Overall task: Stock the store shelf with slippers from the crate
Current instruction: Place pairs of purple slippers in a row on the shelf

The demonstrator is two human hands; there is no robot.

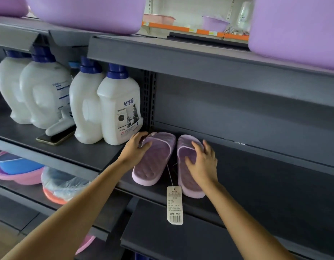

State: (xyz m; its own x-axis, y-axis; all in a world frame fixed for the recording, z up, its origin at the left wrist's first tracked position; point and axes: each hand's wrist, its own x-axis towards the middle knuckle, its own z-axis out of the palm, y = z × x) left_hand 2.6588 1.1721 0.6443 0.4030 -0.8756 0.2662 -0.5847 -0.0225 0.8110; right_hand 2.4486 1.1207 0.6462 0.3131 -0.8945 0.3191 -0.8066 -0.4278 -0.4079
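Lilac slippers (154,158) on shelf (256,175), hands (201,162) apparently resting atop

1. I see four white detergent bottles (119,107) with blue caps, standing close together.
2. A phone (56,136) lies flat in front of them, under a white object I cannot identify.
3. Purple plastic tubs (87,12) stand above.
4. Blue and pink basins (17,170) are stacked lower left.
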